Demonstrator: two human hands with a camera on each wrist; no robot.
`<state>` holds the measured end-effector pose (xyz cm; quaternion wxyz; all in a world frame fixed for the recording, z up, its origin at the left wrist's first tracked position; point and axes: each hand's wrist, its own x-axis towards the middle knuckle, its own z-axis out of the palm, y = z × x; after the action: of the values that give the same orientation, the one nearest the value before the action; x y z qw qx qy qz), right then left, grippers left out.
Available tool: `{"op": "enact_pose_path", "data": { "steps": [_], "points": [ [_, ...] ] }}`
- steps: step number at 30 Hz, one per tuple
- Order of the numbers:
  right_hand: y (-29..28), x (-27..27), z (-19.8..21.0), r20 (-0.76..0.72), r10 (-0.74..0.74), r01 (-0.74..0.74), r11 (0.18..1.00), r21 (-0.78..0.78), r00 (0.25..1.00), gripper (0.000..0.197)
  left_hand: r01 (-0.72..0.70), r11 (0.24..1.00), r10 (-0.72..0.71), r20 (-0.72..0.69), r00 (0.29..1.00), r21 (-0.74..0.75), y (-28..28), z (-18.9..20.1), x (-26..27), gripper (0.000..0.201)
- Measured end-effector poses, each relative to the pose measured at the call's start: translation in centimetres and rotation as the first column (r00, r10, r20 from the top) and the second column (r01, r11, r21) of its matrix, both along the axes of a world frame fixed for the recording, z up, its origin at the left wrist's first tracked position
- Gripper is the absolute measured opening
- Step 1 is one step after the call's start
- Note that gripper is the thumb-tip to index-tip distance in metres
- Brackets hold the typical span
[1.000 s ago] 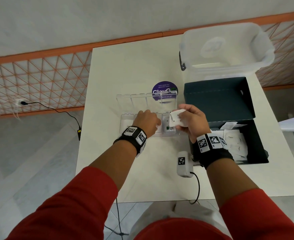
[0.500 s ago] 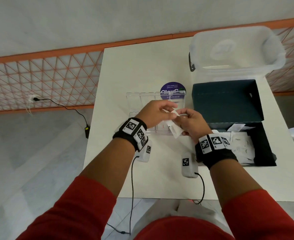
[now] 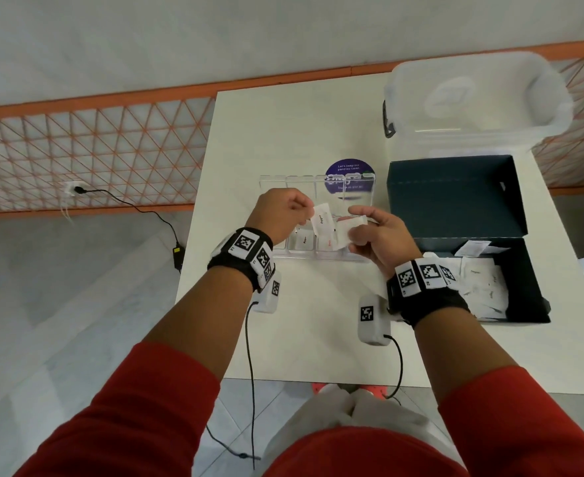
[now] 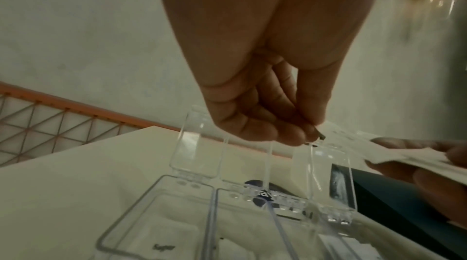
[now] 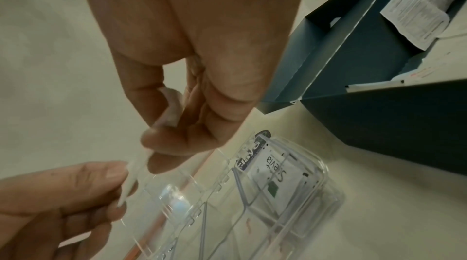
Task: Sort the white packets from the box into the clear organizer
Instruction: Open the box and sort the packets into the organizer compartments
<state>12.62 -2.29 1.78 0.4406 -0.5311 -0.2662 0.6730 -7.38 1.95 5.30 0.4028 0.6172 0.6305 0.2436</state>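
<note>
The clear organizer [image 3: 318, 258] lies mid-table with its lids [image 3: 273, 182] standing open; several compartments hold white packets, one printed Stevia [image 5: 275, 170]. Above it my left hand [image 3: 308, 211] pinches one white packet [image 3: 322, 220] by its edge. My right hand [image 3: 356, 222] grips a small bunch of white packets [image 3: 344, 233] just to the right, almost touching the first. The dark box [image 3: 531, 280] stands open at the right with several white packets [image 3: 483, 287] inside. In the left wrist view my left fingertips [image 4: 307, 137] meet at the packet's corner.
A large clear plastic bin [image 3: 473, 98] stands behind the box's raised lid [image 3: 455, 201]. A purple round sticker [image 3: 349, 168] lies behind the organizer. Two small wired units [image 3: 373, 320] hang below my wrists. The table's left edge drops to the floor, where a cable runs.
Both hands have lifted off the organizer. The left hand came to the right hand's bunch, took hold of one packet and has drawn it slightly to the left.
</note>
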Motion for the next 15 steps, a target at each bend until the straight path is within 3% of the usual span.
{"op": "enact_pose_path", "data": {
  "steps": [5, 9, 15],
  "points": [
    [-0.6, 0.6, -0.7, 0.009, -0.026, 0.026, 0.999, -0.024, 1.0, 0.033, -0.013, 0.999, 0.021, -0.214, 0.977, 0.036, 0.3, -0.6, -1.3, 0.005],
    [-1.0, 0.9, -1.1, 0.011, -0.058, 0.058, 0.998, -0.03, 0.998, 0.031, 0.05, 0.999, -0.046, -0.344, 0.938, 0.003, 0.4, -1.3, -1.4, 0.014],
    [-0.9, 0.6, -0.7, -0.031, -0.076, 0.075, 0.996, -0.056, 0.997, 0.034, 0.119, 0.977, -0.201, -0.575, 0.793, -0.177, 1.0, -3.1, 0.0, 0.028]
  ]
}}
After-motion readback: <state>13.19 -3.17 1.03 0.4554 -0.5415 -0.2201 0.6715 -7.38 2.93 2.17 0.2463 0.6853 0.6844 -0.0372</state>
